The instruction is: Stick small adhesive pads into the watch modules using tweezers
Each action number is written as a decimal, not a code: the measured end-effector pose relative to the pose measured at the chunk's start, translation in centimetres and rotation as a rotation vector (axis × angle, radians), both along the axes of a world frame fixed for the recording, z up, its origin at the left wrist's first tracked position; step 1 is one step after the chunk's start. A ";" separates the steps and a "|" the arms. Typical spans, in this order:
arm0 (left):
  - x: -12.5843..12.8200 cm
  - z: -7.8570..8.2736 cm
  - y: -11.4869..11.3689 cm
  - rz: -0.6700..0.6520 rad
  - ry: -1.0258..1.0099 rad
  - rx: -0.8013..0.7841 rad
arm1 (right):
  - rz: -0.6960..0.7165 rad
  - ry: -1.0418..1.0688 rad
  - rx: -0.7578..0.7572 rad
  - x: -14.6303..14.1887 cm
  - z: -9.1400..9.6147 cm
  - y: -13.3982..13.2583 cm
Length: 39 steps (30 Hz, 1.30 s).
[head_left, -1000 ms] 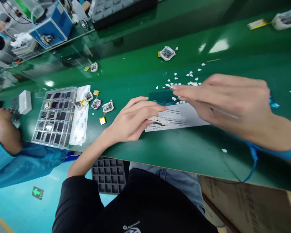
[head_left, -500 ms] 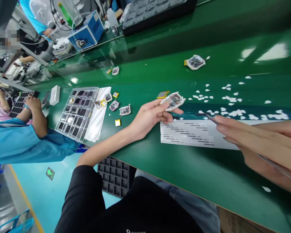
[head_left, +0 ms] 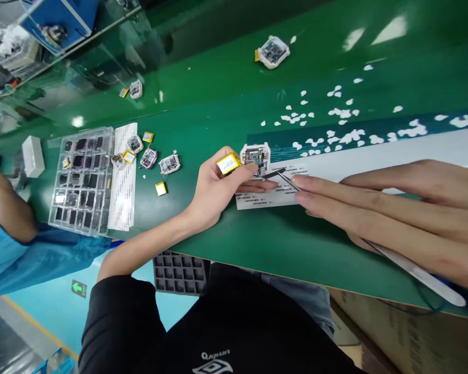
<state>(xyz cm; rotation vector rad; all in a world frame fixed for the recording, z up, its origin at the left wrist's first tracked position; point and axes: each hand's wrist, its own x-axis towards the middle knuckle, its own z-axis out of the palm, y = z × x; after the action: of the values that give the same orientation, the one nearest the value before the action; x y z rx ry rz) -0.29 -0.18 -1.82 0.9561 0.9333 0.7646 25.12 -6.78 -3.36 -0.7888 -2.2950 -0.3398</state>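
My left hand [head_left: 216,189] is closed on a white watch case [head_left: 264,150] with a circuit board inside. A yellow-edged battery [head_left: 229,163] lies beside the case, against the thumb and fingers. My right hand [head_left: 378,213] grips metal tweezers [head_left: 417,272] between thumb and fingers. Their points are near the case's lower right edge, at a small dark strip [head_left: 273,173]; whether they pinch it I cannot tell. Beneath both hands lies a white printed sheet [head_left: 253,201].
Several small white pieces [head_left: 351,136] are scattered on the green bench [head_left: 203,239]. More watch cases [head_left: 169,164] with batteries [head_left: 161,188] lie left, beside a clear compartment tray [head_left: 109,182]. Another case [head_left: 273,52] sits at the back. A co-worker's arm [head_left: 13,213] is at far left.
The view has shifted, so the bench things appear further left and higher. My left hand has turned the case, and the battery is now beside it. The tweezers have come close to the case.
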 end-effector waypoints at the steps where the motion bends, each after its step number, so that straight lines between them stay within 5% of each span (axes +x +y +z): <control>1: 0.0 0.0 -0.1 0.006 -0.003 -0.004 | 0.003 0.002 0.024 0.0 -0.2 0.1; 31: 0.5 -0.6 -1.3 0.054 -0.012 0.132 | -0.036 0.016 -0.012 -2.2 0.3 -1.4; 39: 0.4 -1.1 -1.2 0.034 0.054 0.290 | -0.048 0.095 -0.074 -2.9 0.3 -0.8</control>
<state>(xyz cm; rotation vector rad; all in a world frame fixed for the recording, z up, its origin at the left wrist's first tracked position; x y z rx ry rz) 0.13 -1.43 -2.93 1.2209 0.9022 0.9234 22.22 -7.59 -3.07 -0.8802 -2.2136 -0.2349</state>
